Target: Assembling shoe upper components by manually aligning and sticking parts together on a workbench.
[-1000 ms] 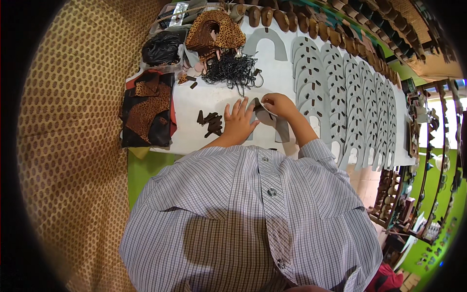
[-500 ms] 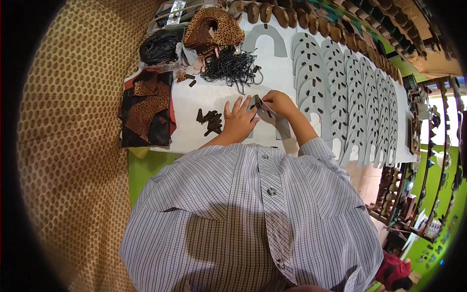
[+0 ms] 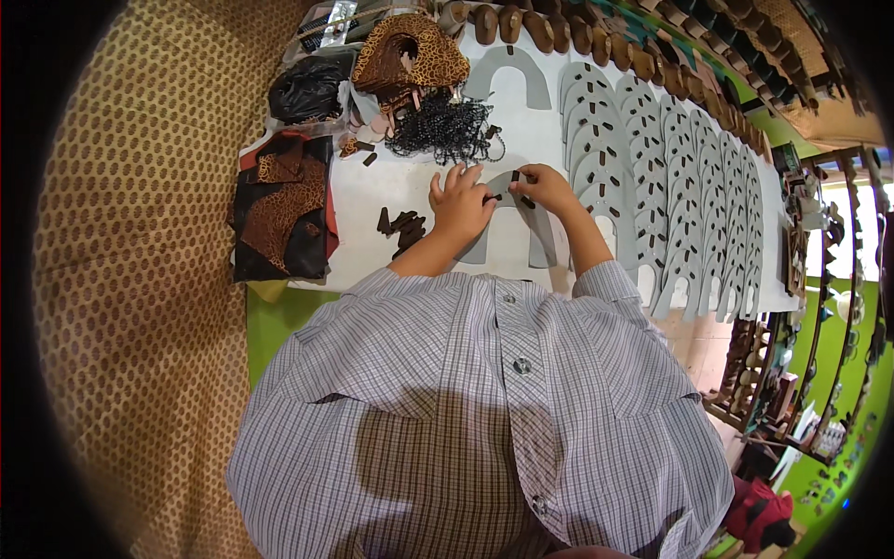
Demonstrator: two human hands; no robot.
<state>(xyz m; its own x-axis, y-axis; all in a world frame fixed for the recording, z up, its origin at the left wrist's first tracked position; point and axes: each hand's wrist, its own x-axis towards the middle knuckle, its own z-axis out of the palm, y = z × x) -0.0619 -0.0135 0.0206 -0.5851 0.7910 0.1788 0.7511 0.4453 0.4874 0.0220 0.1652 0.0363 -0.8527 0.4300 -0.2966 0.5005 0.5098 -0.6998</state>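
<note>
Both hands pinched 1 grey horseshoe-shaped cutout (image 3: pixel 521 219): left hand (image 3: pixel 461 205) pressed it flat, right hand (image 3: pixel 543 186) gripped a small brown tab (image 3: pixel 515 177); firm, even pressure suited.

I am looking down on a white tabletop (image 3: pixel 391 191) that is carrying everything. A grey horseshoe-shaped cut piece (image 3: pixel 535 228) is lying flat near its middle, and a second grey horseshoe piece (image 3: pixel 507 74) is sitting at twelve o'clock from it. A row of overlapping grey cut-outs (image 3: pixel 670 177) is spreading out toward three o'clock. A small pile of dark brown tabs (image 3: pixel 400 228) is resting at nine o'clock, with a stack of leopard-print and black material (image 3: pixel 279 210) lying beyond it at the table's edge. A tangle of black cord (image 3: pixel 438 126) is lying at eleven o'clock.
</note>
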